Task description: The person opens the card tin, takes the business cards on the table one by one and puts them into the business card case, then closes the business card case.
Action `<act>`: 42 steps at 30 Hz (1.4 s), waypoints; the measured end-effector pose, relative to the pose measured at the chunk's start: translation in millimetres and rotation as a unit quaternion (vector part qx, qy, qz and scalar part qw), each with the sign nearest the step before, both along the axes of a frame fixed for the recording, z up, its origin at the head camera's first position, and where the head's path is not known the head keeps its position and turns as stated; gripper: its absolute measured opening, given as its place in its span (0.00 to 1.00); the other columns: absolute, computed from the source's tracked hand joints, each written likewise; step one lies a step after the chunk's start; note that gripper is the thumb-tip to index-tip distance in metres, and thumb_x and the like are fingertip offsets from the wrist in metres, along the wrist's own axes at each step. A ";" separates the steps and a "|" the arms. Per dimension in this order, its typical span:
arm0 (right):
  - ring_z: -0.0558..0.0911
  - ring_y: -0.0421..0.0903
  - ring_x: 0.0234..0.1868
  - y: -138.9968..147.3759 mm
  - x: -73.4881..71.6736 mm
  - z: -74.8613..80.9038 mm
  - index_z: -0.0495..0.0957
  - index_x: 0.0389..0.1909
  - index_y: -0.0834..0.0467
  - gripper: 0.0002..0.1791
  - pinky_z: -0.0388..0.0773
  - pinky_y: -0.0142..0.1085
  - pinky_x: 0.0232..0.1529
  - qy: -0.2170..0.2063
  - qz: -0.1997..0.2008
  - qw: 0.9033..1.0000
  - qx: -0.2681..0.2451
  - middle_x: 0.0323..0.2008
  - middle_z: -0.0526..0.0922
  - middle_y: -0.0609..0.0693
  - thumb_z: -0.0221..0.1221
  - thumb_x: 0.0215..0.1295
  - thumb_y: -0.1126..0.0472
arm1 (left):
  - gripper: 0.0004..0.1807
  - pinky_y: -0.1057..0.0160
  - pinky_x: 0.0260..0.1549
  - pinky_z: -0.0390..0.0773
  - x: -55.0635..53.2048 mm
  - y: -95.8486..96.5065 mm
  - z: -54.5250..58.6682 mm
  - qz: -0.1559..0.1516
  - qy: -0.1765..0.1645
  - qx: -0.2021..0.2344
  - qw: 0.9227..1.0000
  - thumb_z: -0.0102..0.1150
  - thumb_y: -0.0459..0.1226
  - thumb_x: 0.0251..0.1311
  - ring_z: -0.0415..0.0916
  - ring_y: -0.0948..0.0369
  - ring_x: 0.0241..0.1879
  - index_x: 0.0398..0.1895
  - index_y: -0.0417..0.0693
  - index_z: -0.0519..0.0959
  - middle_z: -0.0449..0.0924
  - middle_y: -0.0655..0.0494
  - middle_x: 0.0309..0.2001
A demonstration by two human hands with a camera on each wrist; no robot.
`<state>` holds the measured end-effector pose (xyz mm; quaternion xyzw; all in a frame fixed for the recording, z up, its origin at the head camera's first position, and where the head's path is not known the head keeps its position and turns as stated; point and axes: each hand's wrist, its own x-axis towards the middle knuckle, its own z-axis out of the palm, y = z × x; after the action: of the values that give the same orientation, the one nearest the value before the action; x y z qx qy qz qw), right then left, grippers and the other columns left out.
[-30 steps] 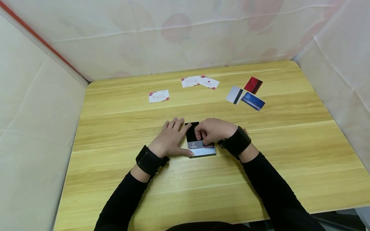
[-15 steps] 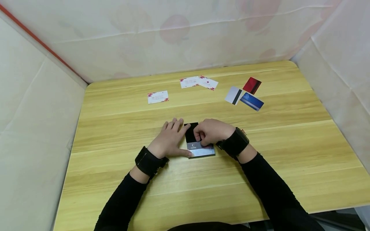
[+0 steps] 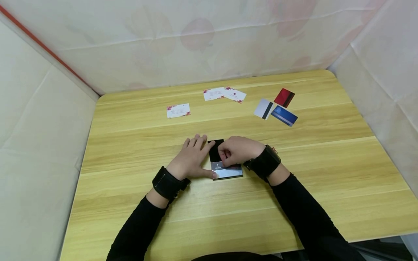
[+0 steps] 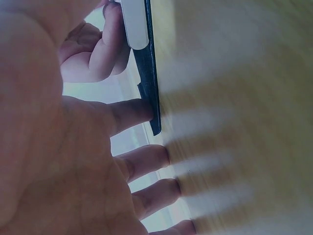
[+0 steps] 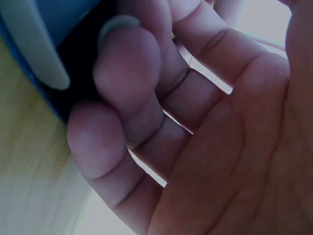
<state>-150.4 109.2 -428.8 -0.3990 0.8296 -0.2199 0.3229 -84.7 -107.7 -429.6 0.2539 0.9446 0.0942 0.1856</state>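
A small black card holder (image 3: 215, 151) lies unfolded on the table, also seen edge-on in the left wrist view. Its lower half shows a grey card (image 3: 215, 165) with a white crescent logo above a pale blue-white strip. My left hand (image 3: 189, 159) is spread flat, its index finger at the holder's upper left edge and its thumb on the lower left corner. With fingers curled, my right hand (image 3: 241, 149) is over the holder's right side, thumb tip pressing at the grey card's upper edge. Its curled fingertips sit against the black surface in the right wrist view.
Beyond the hands lie white floral cards, one (image 3: 178, 111) alone and two overlapping (image 3: 225, 94). Farther right are a white striped card (image 3: 263, 108), a red card (image 3: 284, 98) and a blue card (image 3: 284, 115). Pale fabric walls (image 3: 196, 47) surround the wooden table (image 3: 137, 137).
My right hand's thumb has slid a little left along the grey card, toward the logo. My left hand and the card holder keep their places. The whole view has shifted slightly.
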 end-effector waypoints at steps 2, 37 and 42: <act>0.74 0.38 0.21 2.4 -3.1 -1.5 0.78 0.24 0.47 0.09 0.71 0.34 0.25 0.014 -0.012 1.000 -0.010 0.18 0.75 0.40 0.66 0.61 0.54 | 0.63 0.37 0.72 0.49 -1.3 0.1 -2.0 0.000 0.001 0.001 1.000 0.61 0.75 0.45 0.42 0.40 0.77 0.80 0.54 0.52 0.48 0.43 0.78; 0.79 0.52 0.47 25.7 -29.8 -9.6 0.77 0.62 0.55 0.27 0.78 0.47 0.48 0.166 -0.147 0.974 0.043 0.51 0.82 0.55 0.65 0.65 0.48 | 0.65 0.37 0.72 0.47 -2.3 -5.5 -15.1 0.008 -0.014 -0.012 1.000 0.59 0.77 0.43 0.41 0.40 0.78 0.81 0.55 0.50 0.46 0.44 0.79; 0.76 0.47 0.36 25.1 -26.2 -3.5 0.83 0.54 0.53 0.21 0.74 0.41 0.37 0.199 -0.146 0.968 0.038 0.37 0.82 0.50 0.68 0.62 0.50 | 0.65 0.38 0.73 0.48 -0.3 -1.5 -10.0 0.005 -0.012 -0.009 1.000 0.58 0.77 0.43 0.41 0.41 0.78 0.81 0.57 0.49 0.46 0.45 0.79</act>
<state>-176.6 134.4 -432.3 -0.2965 0.9342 -0.1496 0.1303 -84.9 -109.3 -439.6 0.2459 0.9444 0.0898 0.1991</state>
